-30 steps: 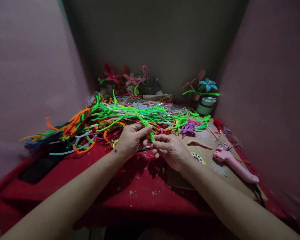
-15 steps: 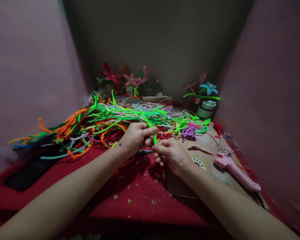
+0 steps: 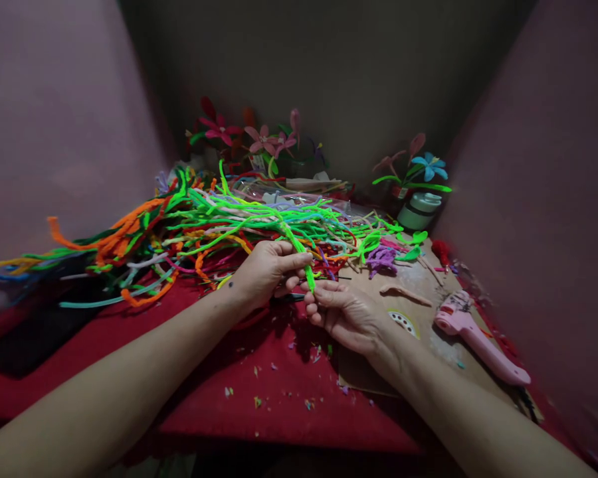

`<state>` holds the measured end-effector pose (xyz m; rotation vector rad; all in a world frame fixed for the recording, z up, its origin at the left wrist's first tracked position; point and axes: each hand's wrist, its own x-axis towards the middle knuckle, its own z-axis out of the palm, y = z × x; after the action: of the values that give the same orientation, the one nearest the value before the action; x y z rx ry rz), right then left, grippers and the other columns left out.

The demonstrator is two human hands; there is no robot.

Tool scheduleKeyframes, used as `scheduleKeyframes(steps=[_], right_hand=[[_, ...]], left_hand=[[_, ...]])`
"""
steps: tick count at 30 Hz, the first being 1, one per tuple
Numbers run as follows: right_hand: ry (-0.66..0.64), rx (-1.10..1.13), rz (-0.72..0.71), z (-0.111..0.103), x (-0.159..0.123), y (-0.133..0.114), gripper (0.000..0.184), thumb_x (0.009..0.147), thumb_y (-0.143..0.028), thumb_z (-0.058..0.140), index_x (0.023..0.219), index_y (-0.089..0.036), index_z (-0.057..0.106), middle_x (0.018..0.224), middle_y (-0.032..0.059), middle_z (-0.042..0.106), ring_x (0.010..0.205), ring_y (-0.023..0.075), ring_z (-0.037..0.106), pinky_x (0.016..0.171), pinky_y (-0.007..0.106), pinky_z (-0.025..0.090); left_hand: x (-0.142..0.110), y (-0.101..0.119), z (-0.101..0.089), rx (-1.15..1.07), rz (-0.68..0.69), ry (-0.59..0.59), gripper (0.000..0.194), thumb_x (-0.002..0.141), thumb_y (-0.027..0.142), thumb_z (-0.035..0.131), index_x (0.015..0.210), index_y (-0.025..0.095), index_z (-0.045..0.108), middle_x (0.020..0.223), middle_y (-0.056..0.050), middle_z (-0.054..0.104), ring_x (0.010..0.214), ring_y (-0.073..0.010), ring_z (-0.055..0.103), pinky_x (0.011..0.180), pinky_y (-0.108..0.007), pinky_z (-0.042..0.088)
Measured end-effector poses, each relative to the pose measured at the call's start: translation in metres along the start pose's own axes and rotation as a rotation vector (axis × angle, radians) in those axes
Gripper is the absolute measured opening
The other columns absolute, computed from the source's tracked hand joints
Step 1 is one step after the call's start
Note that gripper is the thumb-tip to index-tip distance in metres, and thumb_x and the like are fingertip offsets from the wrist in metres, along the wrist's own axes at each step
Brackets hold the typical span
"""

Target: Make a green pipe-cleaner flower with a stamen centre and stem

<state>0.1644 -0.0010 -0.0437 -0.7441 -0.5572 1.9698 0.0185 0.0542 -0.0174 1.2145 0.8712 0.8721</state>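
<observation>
Between my two hands is a bright green pipe cleaner, which looks doubled or twisted along its length. My left hand pinches it partway along between thumb and fingers. Its lower end meets the fingertips of my right hand, closed on it just below and to the right. The upper part slants up and left, in front of a large heap of pipe cleaners, mostly green with some orange, red and lilac. Under my hands lie dark-handled scissors or a similar tool, mostly hidden.
A pink glue gun rests on a cardboard sheet at right, near a purple pipe-cleaner bundle and green leaf shapes. Pipe-cleaner flowers and a pale green jar stand behind. Scraps dot the red cloth.
My right fingers have shifted slightly on the lower end of the green pipe cleaner, and its tip shows more. The camera view has moved a little closer and tilted down.
</observation>
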Motion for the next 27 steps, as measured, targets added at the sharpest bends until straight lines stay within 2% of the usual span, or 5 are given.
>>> scheduleKeyframes(steps=[5,10,16,21,27], right_hand=[[0.05,0.067,0.012,-0.0009,0.004,0.0051,0.015,0.063,-0.002,0.069,0.073,-0.012,0.064,0.063,0.0019,0.065,0.054,0.0082,0.06,0.052,0.017,0.049],[0.071,0.127,0.061,-0.0011,0.0027,0.0051,0.004,0.071,-0.008,0.065,0.074,-0.01,0.065,0.065,0.0044,0.066,0.053,0.008,0.06,0.051,0.016,0.05],[0.105,0.112,0.046,0.0005,-0.0002,0.0073,0.009,0.064,-0.007,0.071,0.07,-0.009,0.065,0.059,0.0035,0.065,0.046,0.0072,0.058,0.042,0.013,0.045],[0.099,0.031,-0.015,0.0003,0.0007,0.0077,0.015,0.058,-0.011,0.077,0.069,-0.01,0.067,0.055,0.0024,0.064,0.043,0.0068,0.055,0.038,0.013,0.042],[0.056,-0.151,-0.094,0.0025,-0.0027,0.0036,0.016,0.062,-0.02,0.073,0.072,-0.009,0.068,0.062,0.0049,0.065,0.052,0.0115,0.059,0.048,0.021,0.047]], left_hand=[[-0.0008,0.0003,-0.0004,-0.008,0.004,-0.02,0.024,0.069,0.029,0.068,0.058,0.015,0.052,0.047,0.003,0.052,0.03,-0.0035,0.038,0.029,-0.015,0.025],[-0.0025,0.0021,0.0012,-0.006,-0.028,-0.06,0.024,0.07,0.029,0.067,0.059,0.014,0.052,0.044,0.003,0.05,0.031,-0.0034,0.038,0.03,-0.015,0.024],[-0.0066,0.0046,0.0052,-0.03,-0.073,-0.067,0.026,0.07,0.031,0.067,0.06,0.013,0.052,0.045,0.004,0.051,0.033,-0.0025,0.039,0.033,-0.014,0.027],[-0.0088,0.005,0.0067,-0.019,-0.075,-0.003,0.027,0.068,0.032,0.069,0.06,0.013,0.051,0.048,0.003,0.052,0.032,-0.0015,0.036,0.031,-0.014,0.022],[-0.0056,-0.001,0.0037,-0.092,-0.069,-0.089,0.023,0.068,0.027,0.07,0.065,0.014,0.051,0.045,0.007,0.043,0.033,-0.0007,0.03,0.032,-0.015,0.018]])
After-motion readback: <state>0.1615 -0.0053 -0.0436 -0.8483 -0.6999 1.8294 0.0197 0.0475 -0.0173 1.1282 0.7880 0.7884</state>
